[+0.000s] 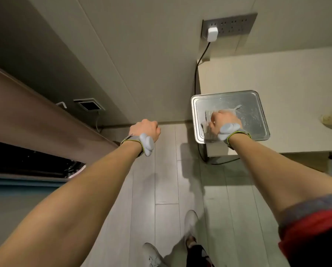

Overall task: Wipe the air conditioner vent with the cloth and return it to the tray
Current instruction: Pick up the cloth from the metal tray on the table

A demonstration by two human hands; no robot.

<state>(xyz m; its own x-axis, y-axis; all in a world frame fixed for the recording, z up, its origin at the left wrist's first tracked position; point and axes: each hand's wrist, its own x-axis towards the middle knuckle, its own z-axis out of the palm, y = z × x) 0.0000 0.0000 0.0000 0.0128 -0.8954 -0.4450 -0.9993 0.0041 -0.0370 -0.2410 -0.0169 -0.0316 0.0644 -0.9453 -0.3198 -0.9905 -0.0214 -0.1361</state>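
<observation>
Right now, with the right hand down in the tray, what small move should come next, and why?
Probably close the grip on the cloth and lift it clear of the tray. The right hand sits on the pale cloth inside the tray, fingers curled over it, and the cloth lies flat on the tray floor. The left hand hangs as an empty fist, so it need not help.

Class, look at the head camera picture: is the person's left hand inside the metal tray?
No: the left hand hangs closed over the floor, apart from the metal tray, while the right hand reaches into it.
</observation>
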